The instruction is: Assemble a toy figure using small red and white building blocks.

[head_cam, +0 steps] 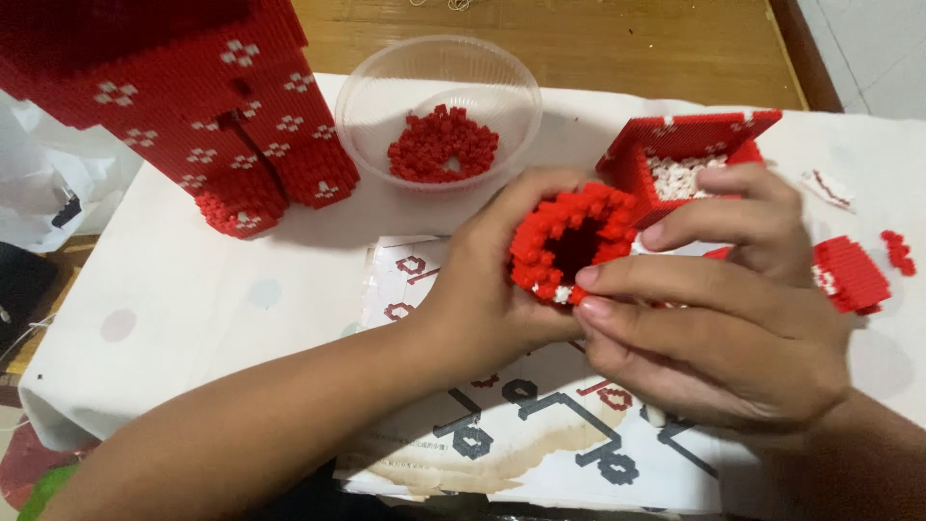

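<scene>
Nearest edge: printed instruction sheet [540, 425] lying flat on the bench [193, 299], stained along the bottom. Right above it, both hands wrapped round a hollow red bead ring [571, 243], held up off the sheet w/ the opening facing the camera. Left hand [482, 289] cupping it from the side, right hand [723, 328] gripping the near rim w/ fingertips, thumb pressed on top. Biggest risk imo: squeezing too hard and popping the rim beads loose, since the edge looks ragged and not locked. Could also knock the open red box of white beads [685, 159] just behind the right knuckles, spilling tiny bits everywhere. Small red built piece [849, 275] off to the right, prob safe. Further back, clear bowl of red beads [439, 121], light and easy to tip w/ an elbow swing. Tall red model w/ white flowers [193, 106] far left, well apart.
</scene>
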